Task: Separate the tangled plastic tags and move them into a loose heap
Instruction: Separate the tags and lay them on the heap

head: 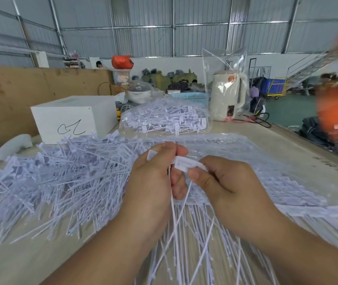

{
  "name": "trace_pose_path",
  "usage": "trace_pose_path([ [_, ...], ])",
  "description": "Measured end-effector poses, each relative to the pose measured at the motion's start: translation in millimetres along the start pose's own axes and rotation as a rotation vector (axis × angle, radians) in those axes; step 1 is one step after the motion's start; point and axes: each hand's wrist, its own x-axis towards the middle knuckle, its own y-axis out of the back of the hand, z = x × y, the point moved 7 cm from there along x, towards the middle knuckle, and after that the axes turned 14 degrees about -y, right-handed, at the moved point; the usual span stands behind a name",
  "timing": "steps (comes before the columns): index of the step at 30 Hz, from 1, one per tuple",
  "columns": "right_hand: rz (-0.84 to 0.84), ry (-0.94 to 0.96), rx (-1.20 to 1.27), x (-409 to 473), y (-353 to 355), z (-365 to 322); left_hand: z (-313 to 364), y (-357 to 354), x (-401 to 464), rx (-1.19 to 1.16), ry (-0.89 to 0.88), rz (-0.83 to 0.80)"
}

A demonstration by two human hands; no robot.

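Head view looks down at a bundle of white plastic tags (186, 233) held upright between two hands, flat label ends up at the fingers and thin tails fanning down toward the viewer. To the left, a loose heap of tags (61, 177) lies on the pale wooden worktop (300, 153), tails pointing many ways, mostly toward the near left. More tags lie in clear plastic sheeting (267, 161) to the right, and a clear bag of tags (164, 119) sits farther back. Behind stand a white box (73, 118) with a black scrawl, a cream kettle (229, 95) in a plastic bag, and a blue basket (190, 97). The room is a warehouse with grey metal walls. The left hand (155, 175) curls round the bundle near the labels. The right hand (225, 182) pinches one label (186, 163) between thumb and fingers.
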Motion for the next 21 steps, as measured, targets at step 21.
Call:
trace_pose_path([
  [21, -0.314, -0.059, 0.115, 1, -4, 12, -5, -7, 1, 0.380, -0.091, -0.440],
])
